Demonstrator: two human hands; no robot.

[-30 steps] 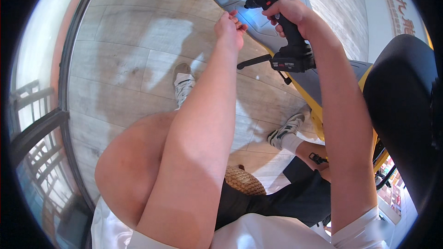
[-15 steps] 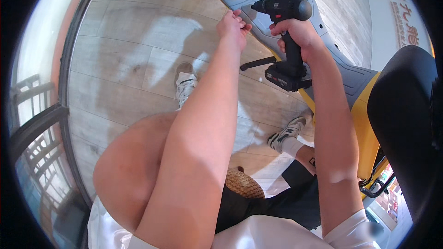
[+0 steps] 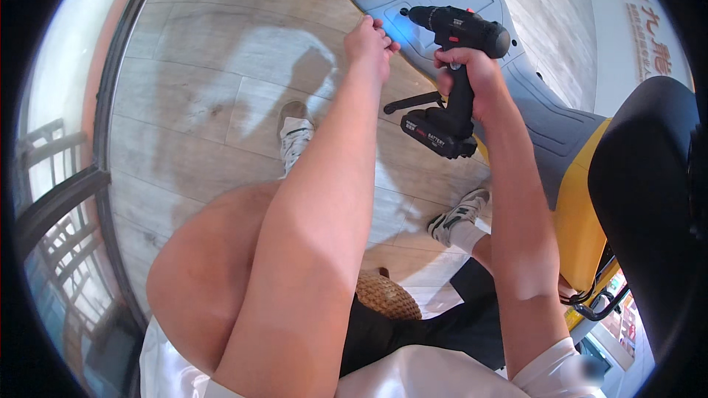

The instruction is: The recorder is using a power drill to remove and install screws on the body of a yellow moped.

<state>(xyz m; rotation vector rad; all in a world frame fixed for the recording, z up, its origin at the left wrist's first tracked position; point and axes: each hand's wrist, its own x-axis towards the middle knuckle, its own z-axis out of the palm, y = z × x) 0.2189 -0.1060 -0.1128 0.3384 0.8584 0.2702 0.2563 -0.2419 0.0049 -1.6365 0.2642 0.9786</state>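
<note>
A black cordless drill is in my right hand, fingers wrapped round its grip and its battery hanging below. Its tip points left at a dark hole on the grey footboard of a yellow scooter, with blue light on the board beneath; whether it touches there I cannot tell. At the board's left edge, just left of that tip, my left hand has curled fingers; anything inside them is too small or hidden to make out. A black folded bar shows below the board.
The black seat fills the right side. A glass door with a dark frame is at the left. My feet in sneakers stand on the plank floor. A woven seat shows beneath me. A white board with red lettering is top right.
The drill and my right hand have moved down and slightly right, the drill swinging so its battery sits farther down and left. My left hand has stayed nearly still.
</note>
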